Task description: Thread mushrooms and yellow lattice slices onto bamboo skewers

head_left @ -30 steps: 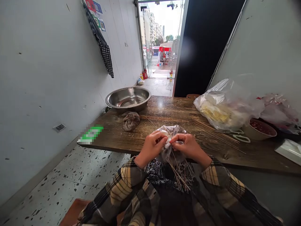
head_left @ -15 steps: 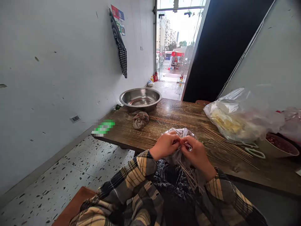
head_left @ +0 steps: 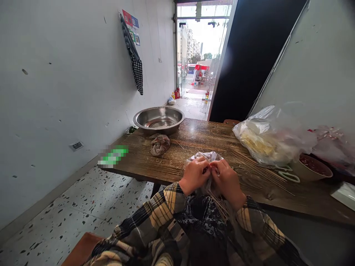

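1. Left hand (head_left: 195, 175): grip narrow, fingertips pinching the gathered plastic of the clear bag (head_left: 211, 155).
2. Right hand (head_left: 226, 181): grip narrow too, pinching the same bag; fingertips of both hands meet. Exact pinch spot partly hidden by fingers.
3. Clear bag is at the near edge of the surface (head_left: 151, 167), between and under the hands. Thin sticks (head_left: 220, 209) hang below it, over the patterned cloth (head_left: 189, 221) on the lap.
4. Versus one second ago: hands are closer together, right hand is turned so more of its back shows, and less of the clear bag and thin sticks is visible.
5. Versus half a second ago: pinch about the same; view has shifted, white container (head_left: 345, 195) shows more at right.
6. Unmoved on the surface: metal basin (head_left: 159, 130) at far left, brown bundle (head_left: 160, 145) just in front of it, large bag (head_left: 260, 142) with yellow contents at right, loose sticks (head_left: 259, 170), scissors (head_left: 290, 177) beside the bowl (head_left: 310, 173) of red stuff.
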{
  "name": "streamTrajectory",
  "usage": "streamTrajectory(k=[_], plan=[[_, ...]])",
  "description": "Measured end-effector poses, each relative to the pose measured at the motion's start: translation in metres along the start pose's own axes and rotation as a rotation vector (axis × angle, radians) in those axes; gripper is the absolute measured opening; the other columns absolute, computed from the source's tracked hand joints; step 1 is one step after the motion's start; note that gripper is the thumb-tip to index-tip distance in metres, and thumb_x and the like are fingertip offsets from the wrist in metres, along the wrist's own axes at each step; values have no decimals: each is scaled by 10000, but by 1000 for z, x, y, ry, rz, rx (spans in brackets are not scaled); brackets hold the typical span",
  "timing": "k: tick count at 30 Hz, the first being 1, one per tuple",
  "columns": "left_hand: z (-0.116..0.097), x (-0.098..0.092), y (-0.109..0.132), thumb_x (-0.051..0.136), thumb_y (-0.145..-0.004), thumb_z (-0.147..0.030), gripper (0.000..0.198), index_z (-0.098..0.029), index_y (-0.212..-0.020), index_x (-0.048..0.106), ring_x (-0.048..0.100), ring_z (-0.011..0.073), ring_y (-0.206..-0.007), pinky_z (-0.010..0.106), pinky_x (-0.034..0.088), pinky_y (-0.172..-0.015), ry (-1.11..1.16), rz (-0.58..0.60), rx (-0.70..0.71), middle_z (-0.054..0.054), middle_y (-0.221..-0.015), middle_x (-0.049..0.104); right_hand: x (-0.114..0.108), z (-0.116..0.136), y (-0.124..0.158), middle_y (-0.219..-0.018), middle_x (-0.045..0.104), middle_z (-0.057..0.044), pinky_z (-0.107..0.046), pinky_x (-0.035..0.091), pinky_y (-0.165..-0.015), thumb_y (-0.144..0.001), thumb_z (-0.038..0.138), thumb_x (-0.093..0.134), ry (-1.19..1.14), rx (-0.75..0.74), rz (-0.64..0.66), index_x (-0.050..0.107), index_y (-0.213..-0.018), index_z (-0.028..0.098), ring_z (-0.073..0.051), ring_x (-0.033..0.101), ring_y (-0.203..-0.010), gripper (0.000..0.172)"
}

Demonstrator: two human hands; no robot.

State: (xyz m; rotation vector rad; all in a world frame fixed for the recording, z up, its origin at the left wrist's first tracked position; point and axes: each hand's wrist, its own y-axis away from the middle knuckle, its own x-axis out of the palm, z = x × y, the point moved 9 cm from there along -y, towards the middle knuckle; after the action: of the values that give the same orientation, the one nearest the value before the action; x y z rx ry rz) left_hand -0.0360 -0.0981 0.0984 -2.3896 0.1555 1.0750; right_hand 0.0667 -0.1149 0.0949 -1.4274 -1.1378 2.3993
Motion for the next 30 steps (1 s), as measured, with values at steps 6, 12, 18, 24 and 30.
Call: streamTrajectory(k=[6, 12, 18, 24, 30], plan=[[2, -6, -5, 517, -861, -187, 183, -161, -773, 676, 571, 156, -783, 278, 433, -719, 156, 15, 72, 39, -783, 619, -1, -5, 4, -891, 633, -59, -286, 458, -658, -967, 243, 448, -106, 4, -42, 547, -887, 218, -178, 610, -778, 130], [4, -3, -16, 555, -844, -183, 180, -181, -843, 736, 587, 163, -827, 280, 450, -768, 202, 148, 124, 41, -813, 649, -6, -6, 3, -896, 644, -58, -297, 460, -703, -963, 274, 484, -114, -8, -48, 566, -886, 215, -186, 616, -811, 126], [-2, 1, -24, 569, -785, -132, 152, -163, -794, 717, 542, 122, -704, 241, 403, -655, 124, 224, 210, 18, -773, 613, -4, -17, 3, -820, 645, -40, -307, 452, -687, -952, 341, 508, -197, 47, -19, 561, -828, 220, -183, 608, -755, 182], [1, 2, -27, 542, -747, -110, 136, -158, -711, 665, 502, 107, -641, 236, 351, -586, 89, 201, 181, 4, -719, 583, -3, -19, -1, -846, 676, -48, -322, 470, -709, -952, 348, 510, -277, 55, 37, 599, -843, 219, -194, 627, -783, 191], [-3, 0, -27, 542, -722, -116, 105, -175, -640, 570, 470, 113, -634, 250, 316, -562, 9, 174, 170, 0, -711, 532, -9, -15, 2, -884, 692, -58, -317, 473, -747, -980, 324, 460, -239, 5, 120, 646, -883, 221, -194, 636, -822, 234]])
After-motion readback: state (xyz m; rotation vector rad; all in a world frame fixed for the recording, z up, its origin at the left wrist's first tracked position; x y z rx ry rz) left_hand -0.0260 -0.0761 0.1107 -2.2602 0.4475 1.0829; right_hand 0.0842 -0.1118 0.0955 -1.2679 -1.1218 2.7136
